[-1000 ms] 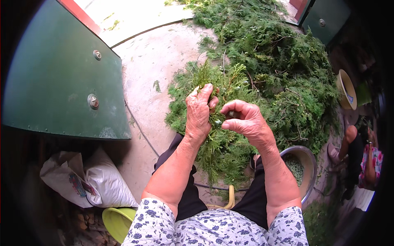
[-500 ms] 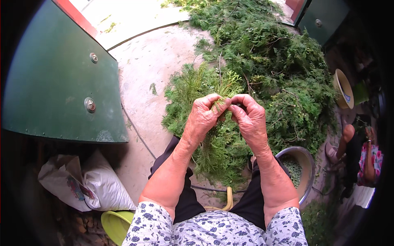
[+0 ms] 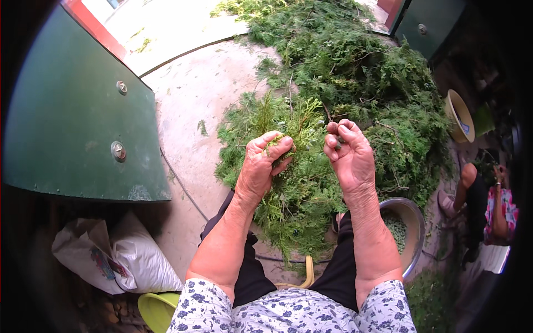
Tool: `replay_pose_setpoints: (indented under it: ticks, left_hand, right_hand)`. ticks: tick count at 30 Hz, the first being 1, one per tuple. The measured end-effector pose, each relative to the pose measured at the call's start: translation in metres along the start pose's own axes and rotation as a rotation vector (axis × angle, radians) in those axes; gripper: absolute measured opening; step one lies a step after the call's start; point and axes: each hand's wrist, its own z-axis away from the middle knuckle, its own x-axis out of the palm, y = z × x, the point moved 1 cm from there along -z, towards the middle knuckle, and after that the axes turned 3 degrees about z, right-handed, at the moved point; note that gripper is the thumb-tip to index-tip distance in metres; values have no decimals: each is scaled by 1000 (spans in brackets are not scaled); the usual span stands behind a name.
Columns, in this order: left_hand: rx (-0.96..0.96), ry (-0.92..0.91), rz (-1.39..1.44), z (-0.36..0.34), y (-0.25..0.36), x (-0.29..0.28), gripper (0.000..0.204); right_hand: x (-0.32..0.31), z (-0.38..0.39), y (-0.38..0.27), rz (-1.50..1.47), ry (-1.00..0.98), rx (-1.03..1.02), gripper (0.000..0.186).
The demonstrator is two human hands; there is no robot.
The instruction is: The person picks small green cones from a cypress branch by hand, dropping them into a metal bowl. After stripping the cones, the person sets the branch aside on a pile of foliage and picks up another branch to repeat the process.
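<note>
Green, feathery conifer sprigs [image 3: 272, 147] pinched in bare left hand [image 3: 257, 165] over leafy green branch heap [image 3: 383, 86], held bare right hand [image 3: 356, 162] half-curled rightward, with contents unclear, and probably needed a gentle, steady grip.

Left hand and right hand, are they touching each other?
Apart. The head view shows green branches through a clear gap between the left hand and the right hand.
</note>
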Motion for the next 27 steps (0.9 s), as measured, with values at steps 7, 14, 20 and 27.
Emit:
replay_pose_setpoints:
  ticks: [7,14,20,27]
  left_hand:
    - [6,31,-116,3,1,6,8]
    - [38,-17,-179,2,1,2,10]
    - [112,38,-274,0,-2,4,11]
    - [339,34,-590,-4,-4,-2,19]
  right_hand:
    - [-6,4,17,461,22,-75,24]
    - [-8,8,26,408,87,92,23]
    - [-5,9,31,449,-32,153,19]
    - [-11,1,30,264,-98,167,13]
